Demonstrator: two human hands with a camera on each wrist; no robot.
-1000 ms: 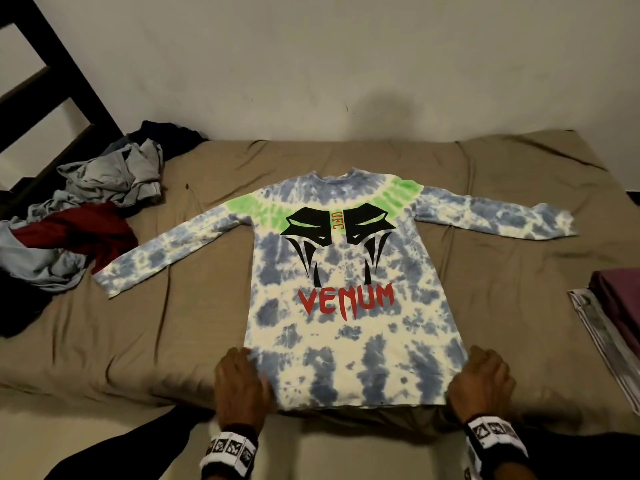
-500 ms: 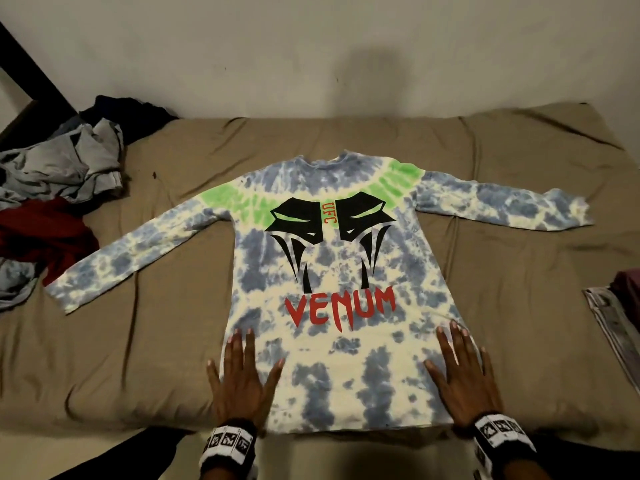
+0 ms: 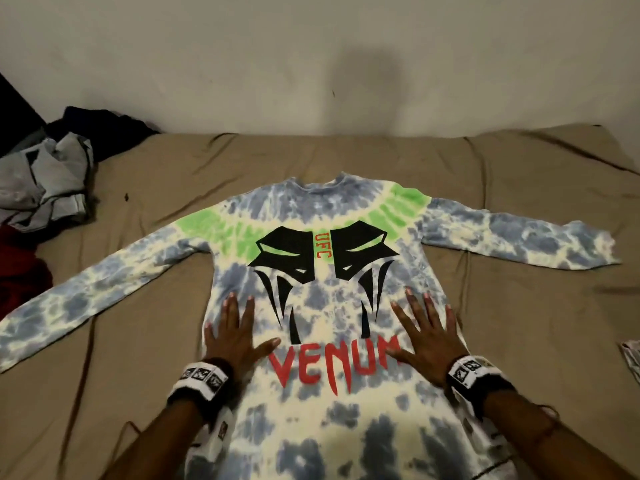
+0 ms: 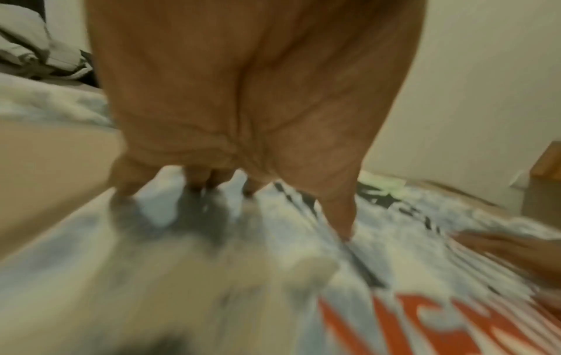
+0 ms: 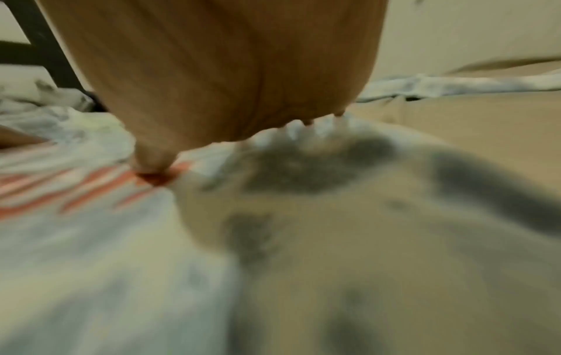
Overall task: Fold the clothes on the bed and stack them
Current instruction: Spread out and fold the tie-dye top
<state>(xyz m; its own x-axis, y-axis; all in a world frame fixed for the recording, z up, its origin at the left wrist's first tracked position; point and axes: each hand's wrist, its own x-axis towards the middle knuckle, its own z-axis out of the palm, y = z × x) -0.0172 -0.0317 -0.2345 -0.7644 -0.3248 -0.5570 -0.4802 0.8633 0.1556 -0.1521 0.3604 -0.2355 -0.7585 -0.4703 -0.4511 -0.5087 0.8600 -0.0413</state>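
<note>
A long-sleeved tie-dye shirt (image 3: pixel 322 282), blue and cream with a green yoke, a black mask print and red VENUM lettering, lies face up and spread flat on the bed (image 3: pixel 519 323), both sleeves out to the sides. My left hand (image 3: pixel 233 329) presses flat on its left side beside the lettering, fingers straight and spread. My right hand (image 3: pixel 424 332) presses flat on the right side, its thumb over the last letter. In both wrist views the fingers (image 4: pixel 194 182) and thumb (image 5: pixel 152 163) touch the blurred shirt cloth (image 5: pixel 273 240).
A heap of unfolded clothes, grey (image 3: pixel 45 188), dark (image 3: pixel 100 123) and red (image 3: pixel 20 271), lies at the bed's left end. The edge of a printed item (image 3: pixel 632 358) shows at the far right. A pale wall (image 3: pixel 311 57) runs behind the bed.
Both hands have slid up the shirt from its bottom hem to the level of the lettering, palms flat. My head has moved closer over the bed.
</note>
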